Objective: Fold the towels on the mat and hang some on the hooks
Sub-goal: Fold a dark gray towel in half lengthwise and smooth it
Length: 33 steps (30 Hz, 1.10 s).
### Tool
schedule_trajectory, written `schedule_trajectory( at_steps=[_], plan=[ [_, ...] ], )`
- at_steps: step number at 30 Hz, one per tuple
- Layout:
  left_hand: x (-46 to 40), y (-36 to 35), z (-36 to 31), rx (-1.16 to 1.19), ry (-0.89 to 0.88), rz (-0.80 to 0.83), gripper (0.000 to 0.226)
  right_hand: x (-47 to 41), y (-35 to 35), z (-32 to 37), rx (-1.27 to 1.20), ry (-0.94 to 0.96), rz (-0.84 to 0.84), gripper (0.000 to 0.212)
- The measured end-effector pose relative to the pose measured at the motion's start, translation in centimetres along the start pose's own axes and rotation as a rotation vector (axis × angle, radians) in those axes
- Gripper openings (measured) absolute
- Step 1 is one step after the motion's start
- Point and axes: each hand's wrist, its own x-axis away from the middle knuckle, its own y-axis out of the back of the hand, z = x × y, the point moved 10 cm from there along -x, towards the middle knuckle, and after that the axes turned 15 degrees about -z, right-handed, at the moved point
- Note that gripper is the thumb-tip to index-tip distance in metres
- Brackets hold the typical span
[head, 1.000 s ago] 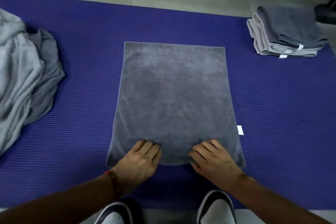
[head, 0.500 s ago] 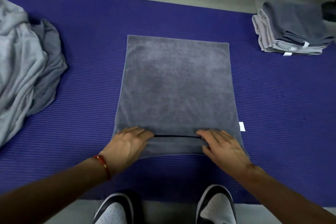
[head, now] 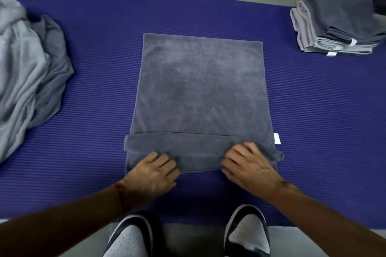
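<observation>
While the head view looks straight down past two dark-and-white shoes (head: pixel 247 233) at the near floor edge, a dark grey towel (head: pixel 198 89) lies flat on the purple mat (head: pixel 313 121), stretching away from both hands. Its near end is turned up into a narrow band that runs across the towel just beyond the fingertips. The left hand (head: pixel 153 173) rests on the towel's near edge toward its left corner, fingers curled onto the cloth at the base of the band; whether it pinches the fabric or only presses it cannot be told. The right hand (head: pixel 248 165) lies on the near right part of the band, fingers spread and bent over bunched cloth, apparently gripping it, with the rumpled right corner poking out just beyond its little-finger side. A red thread (head: pixel 120 193) circles the left wrist. A small white tag (head: pixel 277 138) sticks out from the towel's right edge, just beyond the right hand. Far to the left of the left hand sits a loose heap of light grey towels (head: pixel 27 73). Well beyond and to the right of the right hand, a neat stack of folded towels (head: pixel 334 27) sits at the mat's far edge.
</observation>
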Motion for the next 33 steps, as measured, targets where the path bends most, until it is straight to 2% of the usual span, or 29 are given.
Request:
schedule_trajectory(
  at_steps=[5,10,13,17,24,27,29,33],
  plan=[
    [1.0,0.7,-0.5,0.082,0.067,-0.028,0.030,2.1,0.3,0.8,-0.028,0.017,-0.010,0.005],
    [2.8,0.6,1.2,0.081,0.132,-0.009,0.026,3.8,0.0,1.4,-0.109,-0.009,0.047,0.032],
    [2.9,0.6,1.1,0.095,0.113,0.008,0.035,3.5,-0.2,1.6,-0.131,-0.019,0.051,0.027],
    [2.1,0.9,0.2,0.104,0.059,0.031,0.034,4.0,-0.1,0.4,-0.112,-0.046,0.106,0.021],
    [2.0,2.1,1.3,0.068,0.132,0.000,0.039,5.8,2.4,-3.8,-0.086,-0.156,0.026,0.012],
    [2.7,2.0,2.8,0.068,0.202,0.035,0.033,7.2,3.0,-4.5,0.033,-0.200,-0.021,0.014],
    [3.6,1.9,3.1,0.098,0.176,0.072,0.028,8.7,3.1,-4.8,0.103,-0.235,-0.021,0.020],
    [6.0,1.7,2.2,0.192,0.068,0.167,0.026,9.6,3.0,-4.3,0.039,-0.185,0.039,0.021]
  ],
)
